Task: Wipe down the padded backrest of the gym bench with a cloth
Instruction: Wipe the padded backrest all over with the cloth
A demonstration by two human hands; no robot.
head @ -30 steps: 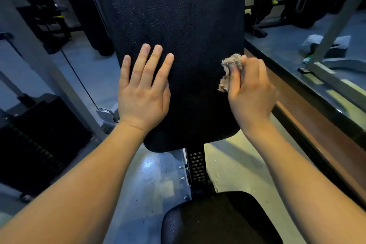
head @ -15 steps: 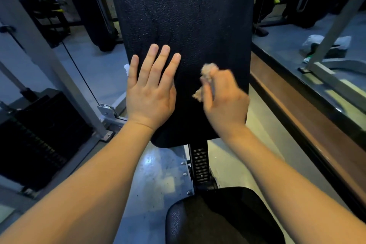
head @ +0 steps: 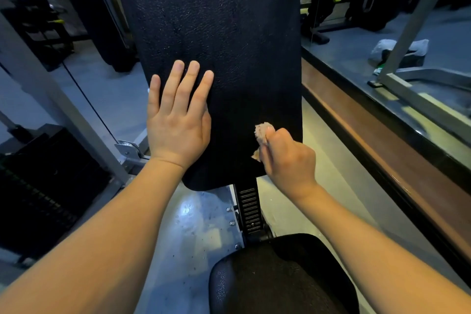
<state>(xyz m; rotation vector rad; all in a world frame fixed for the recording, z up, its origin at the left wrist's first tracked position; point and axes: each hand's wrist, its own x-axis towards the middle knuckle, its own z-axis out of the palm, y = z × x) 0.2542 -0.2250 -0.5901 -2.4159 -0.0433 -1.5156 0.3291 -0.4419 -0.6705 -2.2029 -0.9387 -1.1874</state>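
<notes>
The black padded backrest (head: 219, 33) fills the upper middle of the view, tilted away from me. My left hand (head: 178, 120) lies flat on its lower left part, fingers straight and spread slightly. My right hand (head: 288, 158) grips a small crumpled tan cloth (head: 262, 132) and holds it against the backrest's lower right corner. Most of the cloth is hidden inside the fist.
The black seat pad (head: 280, 278) sits below, joined by a ribbed adjuster post (head: 249, 209). A grey machine frame (head: 51, 89) and black weight stack (head: 38, 186) stand at the left. A brown ledge (head: 382, 150) runs along the right, under a mirror.
My right hand has swept the cloth from the backrest's right edge leftward to the middle, then down to the lower right corner. My left hand stays pressed on the pad.
</notes>
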